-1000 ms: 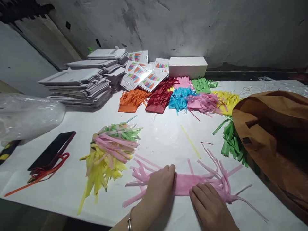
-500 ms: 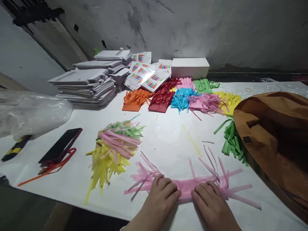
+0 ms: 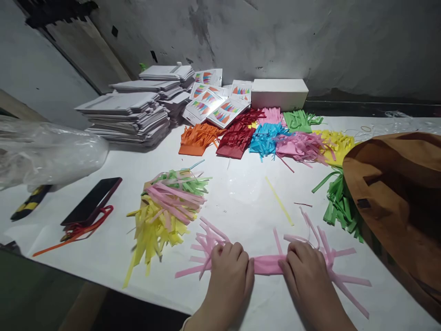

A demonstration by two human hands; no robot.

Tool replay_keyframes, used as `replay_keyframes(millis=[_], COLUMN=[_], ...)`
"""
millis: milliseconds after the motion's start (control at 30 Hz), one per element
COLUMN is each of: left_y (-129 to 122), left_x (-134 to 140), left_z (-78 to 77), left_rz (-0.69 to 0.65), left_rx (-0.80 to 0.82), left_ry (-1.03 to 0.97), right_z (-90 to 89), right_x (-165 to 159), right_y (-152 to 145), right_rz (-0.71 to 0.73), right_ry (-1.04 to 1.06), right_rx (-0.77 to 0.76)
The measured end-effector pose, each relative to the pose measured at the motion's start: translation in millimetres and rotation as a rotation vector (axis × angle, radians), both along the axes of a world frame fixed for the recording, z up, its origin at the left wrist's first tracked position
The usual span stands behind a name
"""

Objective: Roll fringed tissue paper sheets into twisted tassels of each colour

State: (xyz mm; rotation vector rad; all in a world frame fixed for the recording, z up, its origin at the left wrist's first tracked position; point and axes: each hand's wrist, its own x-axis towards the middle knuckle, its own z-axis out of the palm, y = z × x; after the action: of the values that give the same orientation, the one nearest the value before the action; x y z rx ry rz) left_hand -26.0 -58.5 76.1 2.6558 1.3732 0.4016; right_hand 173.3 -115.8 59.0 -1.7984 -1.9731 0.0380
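A pink tissue-paper tassel strip point(image 3: 268, 265) lies across the front of the table, its solid middle band showing between my hands and its cut fringes fanned out at both ends. My left hand point(image 3: 231, 271) is closed around the band's left part. The right part is gripped by my right hand point(image 3: 305, 271), fingers curled over the paper with the thumb at the near edge. The band now looks narrow and rolled or folded; what lies under my fingers is hidden. To the left rests a bunch of yellow, pink and green tassels point(image 3: 168, 207).
Folded fringes in orange point(image 3: 199, 139), dark red point(image 3: 237, 140), blue point(image 3: 265, 140) and other colours line the back, before a white box point(image 3: 279, 93) and paper stacks point(image 3: 127, 119). A phone point(image 3: 92, 202) lies left. A brown bag point(image 3: 389, 170) stands right, beside green fringe point(image 3: 339, 202).
The pink band between my hands has become narrower. My fingers have curled tighter over it, and both hands sit slightly higher on the strip. The view has shifted slightly.
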Motion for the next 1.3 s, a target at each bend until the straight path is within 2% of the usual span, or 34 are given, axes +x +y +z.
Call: replay_keyframes(millis=[167, 333, 533, 700, 767, 833, 900, 933, 967, 1000, 1033, 1100, 1200, 1300], left_y=[4.8, 4.4, 2.3, 2.1, 2.3, 2.1, 1.6, 1.2, 0.9, 0.7, 0.6, 0.8, 1.6, 1.1], left_x=[0.4, -0.2, -4.4, -6.1, -5.7, -5.2, -4.8, -4.6, -4.5, -4.4, -4.3, -4.3, -5.7, -8.8], left_z=[-0.9, -1.6, -6.9, -10.0, -10.3, -10.0, -9.3, -8.8, -8.2, -7.7, -7.1, -6.2, -4.6, -1.2], left_rz=[0.015, 0.011, -0.002, -0.011, -0.013, -0.013, -0.015, -0.016, -0.018, -0.018, -0.020, -0.028, -0.044, -0.030], left_rx=[-0.001, -0.019, 0.016, 0.050, 0.057, 0.056, 0.057, 0.061, 0.063, 0.062, 0.058, 0.035, -0.004, -0.020], left_ry=[-0.004, -0.008, -0.040, -0.059, -0.055, -0.060, -0.072, -0.078, -0.082, -0.079, -0.074, -0.059, -0.054, -0.135], right_z=[-2.5, 4.6, 26.1, 32.2, 33.2, 36.7, 42.2, 44.7, 46.4, 46.8, 45.5, 38.5, 21.8, 7.6], right_x=[2.1, 15.7, 39.0, 71.9, 94.7, 112.8, 115.0, 107.9, 95.3, 78.5, 58.8, 19.2, -18.0, -22.3], right_y=[9.4, 11.3, 6.0, -6.8, -17.7, -30.2, -39.0, -40.4, -39.3, -36.0, -30.8, -18.0, -3.9, -3.0], right_rz=[-0.051, -0.028, -0.001, -0.022, -0.085, -0.229, -0.346, -0.325, -0.243, -0.079, 0.072, 0.353, 0.378, 0.375], right_ry=[-0.028, 0.118, -0.013, -0.213, -0.321, -0.437, -0.484, -0.452, -0.389, -0.302, -0.207, -0.175, -0.101, -0.080], right_rx=[-0.069, -0.202, -0.087, 0.035, 0.097, 0.119, 0.156, 0.188, 0.229, 0.272, 0.241, 0.242, 0.233, 0.210])
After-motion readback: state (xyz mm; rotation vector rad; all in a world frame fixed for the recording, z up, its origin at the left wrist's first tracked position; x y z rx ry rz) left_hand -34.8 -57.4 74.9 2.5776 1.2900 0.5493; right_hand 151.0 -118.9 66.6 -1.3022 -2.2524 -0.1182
